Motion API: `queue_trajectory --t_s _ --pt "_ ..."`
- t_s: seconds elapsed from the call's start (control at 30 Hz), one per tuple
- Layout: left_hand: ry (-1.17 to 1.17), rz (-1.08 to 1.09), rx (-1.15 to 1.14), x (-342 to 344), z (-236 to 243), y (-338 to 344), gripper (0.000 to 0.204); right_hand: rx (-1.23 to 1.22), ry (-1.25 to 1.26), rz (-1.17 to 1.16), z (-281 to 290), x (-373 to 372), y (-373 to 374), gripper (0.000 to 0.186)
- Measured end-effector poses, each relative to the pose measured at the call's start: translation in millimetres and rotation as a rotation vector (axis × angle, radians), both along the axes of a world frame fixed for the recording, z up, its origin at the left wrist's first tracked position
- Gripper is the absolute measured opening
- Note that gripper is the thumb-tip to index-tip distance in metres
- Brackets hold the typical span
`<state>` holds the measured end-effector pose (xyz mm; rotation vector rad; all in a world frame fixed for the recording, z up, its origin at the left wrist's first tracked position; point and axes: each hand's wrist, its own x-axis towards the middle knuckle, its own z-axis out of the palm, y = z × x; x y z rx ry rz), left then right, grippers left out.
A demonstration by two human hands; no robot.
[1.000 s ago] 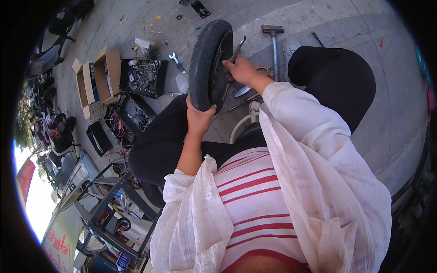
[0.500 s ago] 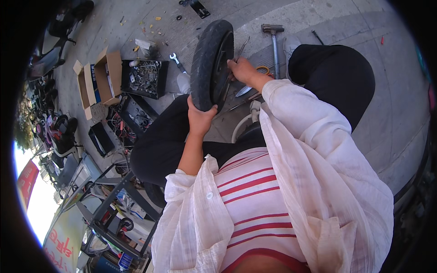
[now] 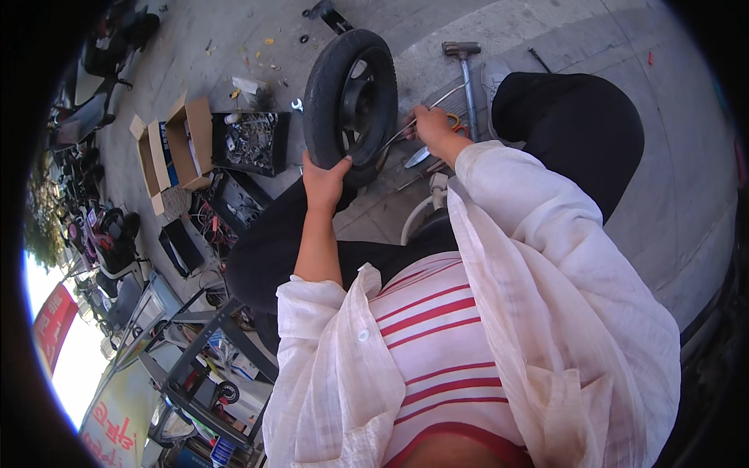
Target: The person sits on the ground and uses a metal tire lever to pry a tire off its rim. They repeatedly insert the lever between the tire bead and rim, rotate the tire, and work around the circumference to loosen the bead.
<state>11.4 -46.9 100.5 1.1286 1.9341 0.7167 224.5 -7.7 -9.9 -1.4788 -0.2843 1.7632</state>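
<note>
A small black wheel with its tyre (image 3: 318, 117) stands tilted between my knees, its spokes and hub turned partly toward me. My left hand (image 3: 322, 185) grips the tyre's near lower edge, thumb on the side facing me. To the right of the wheel, my right hand (image 3: 427, 126) is closed round a thin, bent metal tyre lever (image 3: 396, 136). The lever slants down to the wheel's lower right rim; whether its tip touches the rim I cannot tell. Under my right wrist lie orange-handled scissors (image 3: 454, 121) and a silver blade-like piece (image 3: 417, 157).
A hammer (image 3: 470, 90) lies beyond my right hand. Left of the wheel are a black tray of small metal parts (image 3: 273, 148), an open cardboard box (image 3: 199, 129) and a wrench (image 3: 297, 104). A metal rack (image 3: 211, 331) stands at lower left, with parked scooters (image 3: 113, 242) behind.
The wheel has swung left and turned, showing more of its hub. My left hand has shifted left with it. My right hand and the lever have moved a little right.
</note>
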Motion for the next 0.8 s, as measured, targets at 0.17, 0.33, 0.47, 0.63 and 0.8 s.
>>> queue_trajectory --t_s 0.17,0.33,0.47,0.63,0.8 --pt "-0.051 -0.018 -0.026 -21 -17 36 0.081 -0.031 0.078 -0.125 5 1 -10 0.026" --pt "-0.13 0.016 -0.028 -8 -11 59 0.078 -0.106 0.152 -0.239 1 8 -12 0.025" --pt "-0.046 -0.014 -0.02 13 1 62 0.072 -0.025 0.085 -0.123 -2 23 11 0.029" --pt "0.0 -0.084 0.005 20 6 67 0.076 0.131 -0.163 -0.139 37 16 29 0.036" --pt "-0.013 -0.075 0.165 39 7 83 0.088 0.741 -0.923 0.082 72 30 39 0.032"
